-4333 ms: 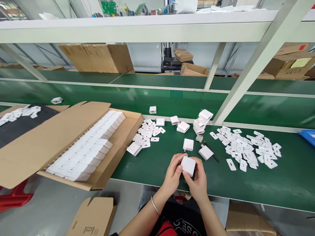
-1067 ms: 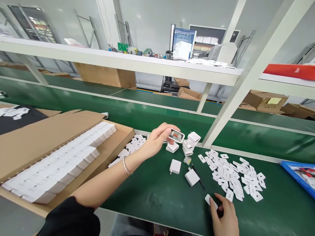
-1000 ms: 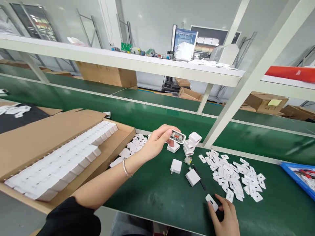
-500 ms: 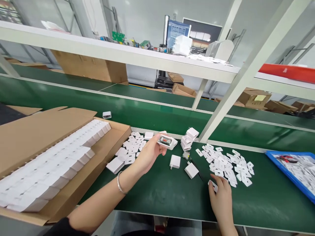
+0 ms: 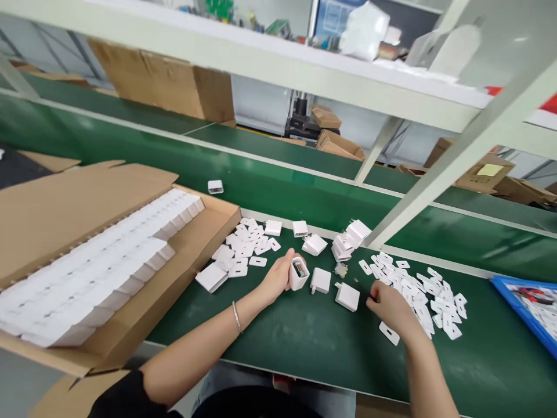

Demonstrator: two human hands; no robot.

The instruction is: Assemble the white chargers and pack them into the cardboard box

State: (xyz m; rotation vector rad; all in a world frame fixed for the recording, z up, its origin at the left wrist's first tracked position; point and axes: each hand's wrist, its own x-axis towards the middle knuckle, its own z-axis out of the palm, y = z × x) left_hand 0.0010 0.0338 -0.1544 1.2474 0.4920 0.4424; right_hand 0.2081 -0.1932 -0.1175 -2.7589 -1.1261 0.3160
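My left hand (image 5: 278,277) is closed around a white charger housing (image 5: 299,277); its open end faces me and a green circuit board shows inside. My right hand (image 5: 389,305) is curled shut above the bench, beside the pile of white cover plates (image 5: 407,284). What its fingers hold, if anything, is hidden. Just below that hand lies a single white cover plate (image 5: 389,333) with a slot. Between my hands rest two white chargers, one (image 5: 321,280) near the left hand and another (image 5: 347,296) farther right. A small metallic part (image 5: 340,270) lies behind them.
On the left stands a cardboard box (image 5: 209,241) with rows of white card dividers. More cover plates (image 5: 243,241) are scattered beside it. Stacked chargers (image 5: 348,241) stand by the slanting post (image 5: 435,183). A blue tray (image 5: 517,310) sits at far right, and a shelf (image 5: 282,67) crosses overhead.
My left hand has lowered and turned the housing's open end toward me. My right hand has left the single cover plate and curled up. The thin black tool beside the charger no longer shows there.
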